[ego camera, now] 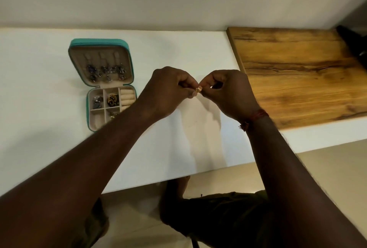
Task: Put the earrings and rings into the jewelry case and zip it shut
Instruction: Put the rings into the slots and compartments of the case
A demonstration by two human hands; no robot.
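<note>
A teal jewelry case (pixel 78 45) lies open on the white table (pixel 39 89), to the left of my hands. Dark beaded earrings (pixel 107 72) hang in its lid. Its tray holds silver pieces (pixel 97 101) and gold pieces (pixel 113 99) in small compartments, beside cream ring rolls (pixel 127 96). My left hand (pixel 166 91) and my right hand (pixel 228 93) meet above the table's middle. Between their fingertips they pinch a small gold piece of jewelry (pixel 199 89), a ring or an earring.
A wooden board (pixel 297 73) lies on the table at the right, close to my right hand. A dark object (pixel 355 43) sits at its far right edge. The table's front edge runs below my forearms, with my knees under it.
</note>
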